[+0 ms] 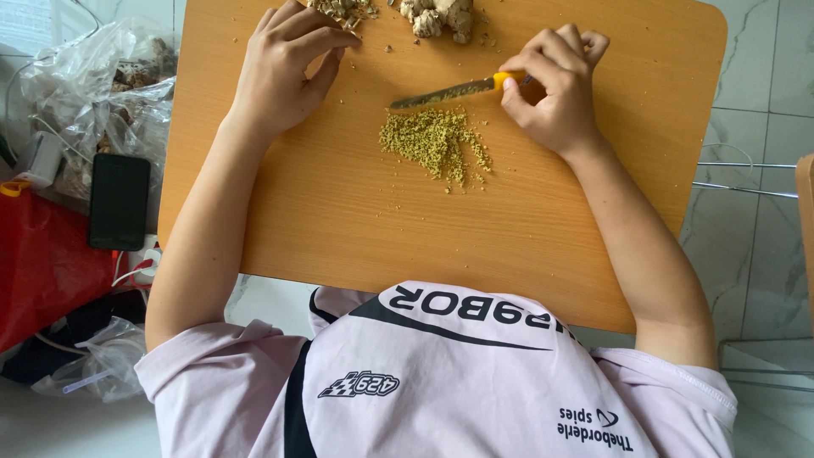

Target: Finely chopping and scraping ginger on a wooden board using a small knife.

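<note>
We read this as the mincing step. A pile (434, 142) of fine yellow-green mince sits mid-counter (339, 212), w/ a few crumbs strewn around it.

Right hand (555, 89), just up and right of the pile, is closed around the yellow handle of a knife (449, 91). The blade lies nearly flat just above the pile, tip pointing left, mince stuck along it.

Left hand (284, 72), up and left of the pile and well apart from it, rests on the counter w/ fingers curled and thumb tucked toward the forefinger. We can't tell if it pinches anything. Its fingertips are just beside some coarse chopped bits (342, 8) at the far edge. A knobbly pale root chunk (438, 17) lies straight above the pile, past the blade.

Off the counter, far left of the pile: a dark phone (119, 201), clear plastic bags (93, 76), a red bag (42, 263).

Our judgement: the pile looks fine already, while the bits and chunk are still coarse. A next cut would need the blade tilted up onto its edge, the left fingers kept curled clear of it, and the stuff held steady.
</note>
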